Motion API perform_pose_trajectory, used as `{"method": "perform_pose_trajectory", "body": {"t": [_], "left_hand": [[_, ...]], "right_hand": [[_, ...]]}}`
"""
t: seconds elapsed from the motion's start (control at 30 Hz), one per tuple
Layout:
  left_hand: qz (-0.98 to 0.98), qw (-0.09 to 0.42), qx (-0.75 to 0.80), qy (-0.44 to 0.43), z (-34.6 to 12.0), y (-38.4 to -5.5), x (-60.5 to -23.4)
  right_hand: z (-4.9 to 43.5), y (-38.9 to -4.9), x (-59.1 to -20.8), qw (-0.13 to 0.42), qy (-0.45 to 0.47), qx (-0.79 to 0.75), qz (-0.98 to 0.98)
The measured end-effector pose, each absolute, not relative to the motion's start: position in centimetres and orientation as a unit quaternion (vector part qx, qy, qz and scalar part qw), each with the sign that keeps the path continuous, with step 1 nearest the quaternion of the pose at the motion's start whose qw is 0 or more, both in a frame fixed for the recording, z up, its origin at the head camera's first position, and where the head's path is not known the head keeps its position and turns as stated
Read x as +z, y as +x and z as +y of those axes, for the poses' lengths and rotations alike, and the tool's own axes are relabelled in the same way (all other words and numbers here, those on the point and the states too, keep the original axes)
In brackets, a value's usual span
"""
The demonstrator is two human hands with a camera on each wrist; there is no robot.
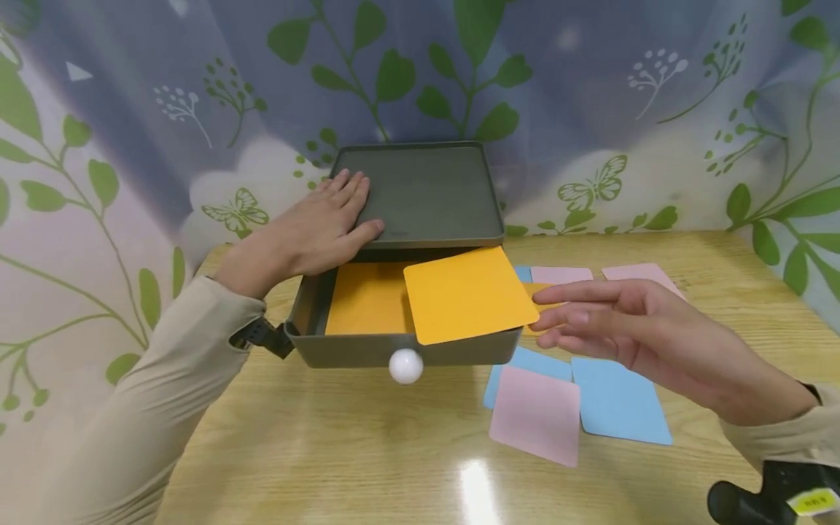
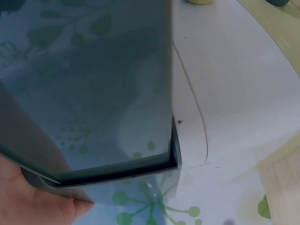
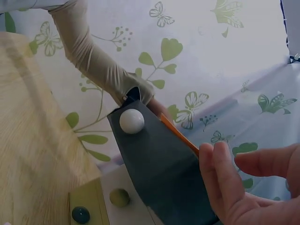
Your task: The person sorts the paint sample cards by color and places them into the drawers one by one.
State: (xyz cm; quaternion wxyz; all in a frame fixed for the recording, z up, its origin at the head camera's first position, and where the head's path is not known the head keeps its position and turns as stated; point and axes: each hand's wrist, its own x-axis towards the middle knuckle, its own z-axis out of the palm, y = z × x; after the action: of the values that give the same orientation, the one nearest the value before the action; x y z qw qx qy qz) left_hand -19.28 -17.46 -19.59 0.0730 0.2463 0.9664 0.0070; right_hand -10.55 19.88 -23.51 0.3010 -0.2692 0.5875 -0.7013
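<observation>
An orange card (image 1: 469, 295) slants over the gray drawer (image 1: 361, 351), just left of the nearer right hand (image 1: 646, 332), fingers released; the left hand (image 1: 328, 222) rests ungrasping above.

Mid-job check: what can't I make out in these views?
Head: far end of the drawer, hidden beneath the box.
Head: right side of the lower orange card, covered by the tilted card.
Left wrist: much of the left hand, cut off by picture edges.
Head: writing on the yellow label, too small.
</observation>
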Motion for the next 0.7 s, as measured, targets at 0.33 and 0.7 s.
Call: {"method": "perform_pose_trajectory", "body": {"t": [0.33,0.7], "left_hand": [[0.967,0.079,0.000,0.244,-17.3,-19.3,-19.6],[0.967,0.084,0.000,0.242,-17.3,-19.3,-19.5]], "right_hand": [[19.0,-9.8,-23.2,0.355,-0.350,-0.706,0.503],[22.6,-14.3,-26.4,0.253,-0.238,-0.593,0.726]]}}
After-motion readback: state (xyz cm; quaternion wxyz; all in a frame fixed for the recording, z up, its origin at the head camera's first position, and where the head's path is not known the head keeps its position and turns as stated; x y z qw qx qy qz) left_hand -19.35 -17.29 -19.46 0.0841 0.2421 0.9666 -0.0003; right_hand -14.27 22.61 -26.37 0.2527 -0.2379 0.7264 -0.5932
